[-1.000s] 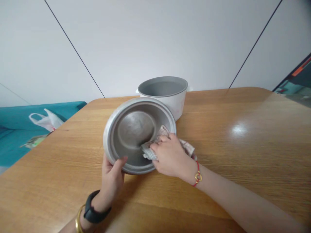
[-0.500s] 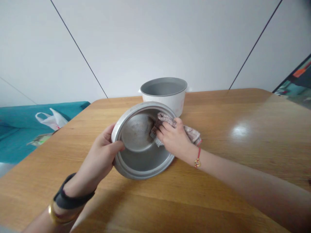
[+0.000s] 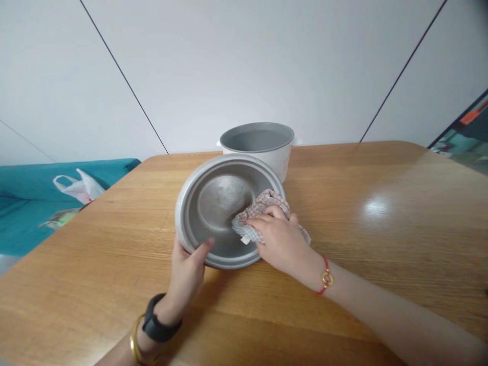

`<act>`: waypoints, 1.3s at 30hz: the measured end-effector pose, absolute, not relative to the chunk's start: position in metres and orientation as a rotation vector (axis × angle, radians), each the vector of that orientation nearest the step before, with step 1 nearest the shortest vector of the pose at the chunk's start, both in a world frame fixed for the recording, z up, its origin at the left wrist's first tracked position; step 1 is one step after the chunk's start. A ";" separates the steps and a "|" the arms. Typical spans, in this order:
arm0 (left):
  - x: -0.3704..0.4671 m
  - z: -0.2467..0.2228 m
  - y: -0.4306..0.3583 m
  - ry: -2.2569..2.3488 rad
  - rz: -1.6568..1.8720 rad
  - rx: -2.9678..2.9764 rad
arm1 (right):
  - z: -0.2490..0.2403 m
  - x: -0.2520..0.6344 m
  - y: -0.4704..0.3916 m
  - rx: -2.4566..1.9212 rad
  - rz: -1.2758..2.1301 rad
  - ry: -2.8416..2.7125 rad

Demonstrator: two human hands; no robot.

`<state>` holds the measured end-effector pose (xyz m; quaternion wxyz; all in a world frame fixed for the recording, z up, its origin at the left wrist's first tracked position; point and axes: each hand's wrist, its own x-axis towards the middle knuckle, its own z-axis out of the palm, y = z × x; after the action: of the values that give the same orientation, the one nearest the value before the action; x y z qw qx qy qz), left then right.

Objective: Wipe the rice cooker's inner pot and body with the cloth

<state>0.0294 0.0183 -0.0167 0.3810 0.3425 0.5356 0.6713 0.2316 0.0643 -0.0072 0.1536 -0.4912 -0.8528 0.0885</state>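
My left hand point(image 3: 189, 269) grips the lower left rim of a round grey metal inner pot point(image 3: 223, 203), thumb inside and fingers behind. The pot is tilted so its hollow inside faces me. My right hand point(image 3: 284, 239) holds a crumpled, patterned cloth point(image 3: 263, 206) against the pot's inner right side. A small white tag sticks out from the cloth's lower edge. Behind the pot stands a white rice cooker body point(image 3: 280, 160) with a grey interior, partly covered by it.
The wooden table point(image 3: 362, 305) reaches back to a pale panelled wall point(image 3: 259, 61). On the left, a teal sofa point(image 3: 23, 223) holds a white plastic bag point(image 3: 84, 187). Light glares off the table's right side.
My right hand has moved the cloth down along the pot's inside. My left hand has shifted from the left rim towards the bottom, and the pot's tilt has changed slightly.
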 end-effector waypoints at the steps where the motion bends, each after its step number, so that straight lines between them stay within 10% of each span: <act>1: 0.034 -0.022 0.015 1.348 1.740 0.779 | -0.008 0.228 0.058 -1.397 0.234 -2.460; 19: 0.018 0.049 0.055 1.108 1.146 0.948 | 0.023 0.239 0.131 -1.046 -0.738 -2.729; 24: 0.013 0.050 0.056 1.074 1.163 0.889 | 0.015 0.224 0.111 -1.281 -0.496 -2.740; 32: 0.026 0.028 0.039 1.055 1.206 0.773 | -0.006 0.167 0.082 -1.130 0.900 -2.387; 39: 0.036 0.019 0.026 1.051 1.324 0.765 | 0.012 0.159 0.108 -1.151 -0.092 -2.576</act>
<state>0.0357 0.0261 0.0185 0.5996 0.3300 0.4533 0.5710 0.1590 0.1081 0.0121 0.1589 -0.4025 -0.9009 -0.0322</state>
